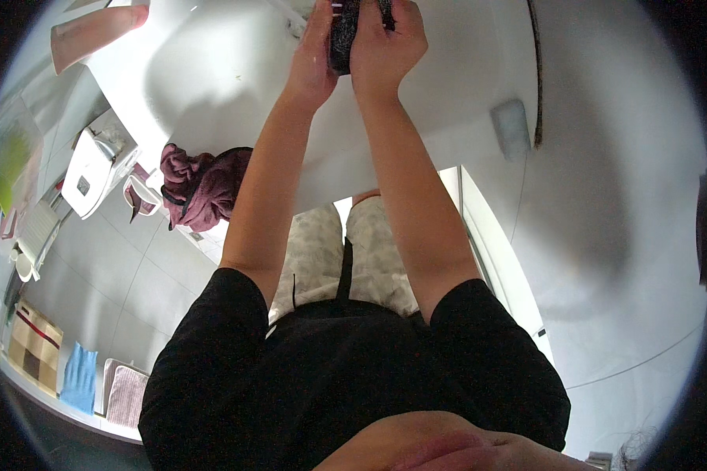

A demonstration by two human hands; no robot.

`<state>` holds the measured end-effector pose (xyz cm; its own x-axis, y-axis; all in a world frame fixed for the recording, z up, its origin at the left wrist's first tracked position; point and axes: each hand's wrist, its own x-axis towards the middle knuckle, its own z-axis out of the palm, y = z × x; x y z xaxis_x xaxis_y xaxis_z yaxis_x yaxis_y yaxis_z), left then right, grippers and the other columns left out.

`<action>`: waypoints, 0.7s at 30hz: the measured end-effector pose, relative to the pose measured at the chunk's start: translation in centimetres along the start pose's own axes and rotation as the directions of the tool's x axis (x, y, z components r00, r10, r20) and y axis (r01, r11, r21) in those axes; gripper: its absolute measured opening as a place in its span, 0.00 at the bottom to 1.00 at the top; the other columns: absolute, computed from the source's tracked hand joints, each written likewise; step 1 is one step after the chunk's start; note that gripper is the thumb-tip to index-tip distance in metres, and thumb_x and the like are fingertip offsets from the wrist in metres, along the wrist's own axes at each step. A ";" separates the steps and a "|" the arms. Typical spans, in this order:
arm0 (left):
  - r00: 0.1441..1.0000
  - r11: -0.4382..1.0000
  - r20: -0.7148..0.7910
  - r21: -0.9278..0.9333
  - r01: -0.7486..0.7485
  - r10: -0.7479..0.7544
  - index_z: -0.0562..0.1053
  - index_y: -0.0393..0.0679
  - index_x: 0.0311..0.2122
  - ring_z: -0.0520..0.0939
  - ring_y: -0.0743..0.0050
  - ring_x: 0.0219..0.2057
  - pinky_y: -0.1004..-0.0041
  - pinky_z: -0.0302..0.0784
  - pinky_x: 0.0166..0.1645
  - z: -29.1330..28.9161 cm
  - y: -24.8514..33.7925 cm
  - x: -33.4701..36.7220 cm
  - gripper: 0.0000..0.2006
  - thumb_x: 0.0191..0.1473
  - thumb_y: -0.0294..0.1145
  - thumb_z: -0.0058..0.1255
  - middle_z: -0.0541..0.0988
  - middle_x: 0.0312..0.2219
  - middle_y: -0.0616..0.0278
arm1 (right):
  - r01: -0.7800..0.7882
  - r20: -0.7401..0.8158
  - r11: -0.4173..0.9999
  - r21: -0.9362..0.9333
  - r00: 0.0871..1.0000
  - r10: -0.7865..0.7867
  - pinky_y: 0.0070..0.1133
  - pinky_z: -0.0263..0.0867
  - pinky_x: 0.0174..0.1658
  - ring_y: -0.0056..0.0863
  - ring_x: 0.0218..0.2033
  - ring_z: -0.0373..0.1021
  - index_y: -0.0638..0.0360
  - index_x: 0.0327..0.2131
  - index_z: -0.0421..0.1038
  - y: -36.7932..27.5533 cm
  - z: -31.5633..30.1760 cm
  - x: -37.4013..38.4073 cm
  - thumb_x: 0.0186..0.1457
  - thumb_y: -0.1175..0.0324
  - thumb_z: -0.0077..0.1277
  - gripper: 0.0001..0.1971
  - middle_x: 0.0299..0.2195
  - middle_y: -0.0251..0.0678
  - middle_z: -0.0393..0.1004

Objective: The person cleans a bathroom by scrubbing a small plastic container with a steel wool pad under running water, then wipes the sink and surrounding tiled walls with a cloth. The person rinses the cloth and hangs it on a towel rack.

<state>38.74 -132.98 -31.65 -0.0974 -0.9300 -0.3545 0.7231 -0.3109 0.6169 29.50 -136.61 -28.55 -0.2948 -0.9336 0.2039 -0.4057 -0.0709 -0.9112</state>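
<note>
Gripping blk item [342, 41] | L hand [314, 56] + R hand [386, 49] curled round it | pink tube [94, 36]: mkgs unreadable

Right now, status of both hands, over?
Left hand and right hand holding dark, textured oblong object. Bunched maroon cloth to the left. Nothing visibly blocking.

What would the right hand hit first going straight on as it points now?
Probably the dark object between the hands: the right hand is up against it. Beyond that, the line runs off the upper edge, near the left hand; depth there is unclear.
</note>
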 end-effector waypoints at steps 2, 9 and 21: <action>0.988 0.996 -0.152 0.089 -0.014 0.027 0.69 0.47 0.59 0.80 0.71 0.45 0.69 0.78 0.48 0.6 -0.9 0.3 0.26 0.72 0.56 0.32 0.78 0.46 0.62 | -0.001 0.062 0.996 0.084 0.998 -0.004 0.28 0.73 0.39 0.41 0.34 0.77 0.66 0.40 0.78 -0.2 0.6 0.1 0.57 0.73 0.58 0.09 0.35 0.45 0.79; 0.974 0.981 -0.199 0.131 0.140 -0.113 0.70 0.46 0.56 0.79 0.71 0.41 0.70 0.76 0.44 -2.8 0.4 -0.4 0.27 0.71 0.58 0.31 0.78 0.42 0.62 | 0.112 0.254 0.989 0.101 0.958 -0.134 0.28 0.73 0.42 0.40 0.36 0.77 0.66 0.40 0.78 -0.5 1.1 0.2 0.59 0.73 0.57 0.08 0.36 0.44 0.79; 0.934 0.994 -0.356 0.092 0.053 -0.017 0.68 0.49 0.62 0.79 0.65 0.54 0.62 0.76 0.58 -4.6 1.8 -1.6 0.25 0.70 0.54 0.40 0.78 0.52 0.65 | 0.037 0.346 0.989 0.142 0.934 -0.084 0.31 0.74 0.45 0.45 0.39 0.77 0.63 0.44 0.78 0.0 2.8 -1.9 0.57 0.73 0.57 0.11 0.39 0.47 0.79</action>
<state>43.35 -131.18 -33.14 0.1407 -0.7937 -0.5918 0.6507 -0.3764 0.6595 32.47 -135.86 -29.96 0.0581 -0.9880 0.1433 -0.2895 -0.1541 -0.9447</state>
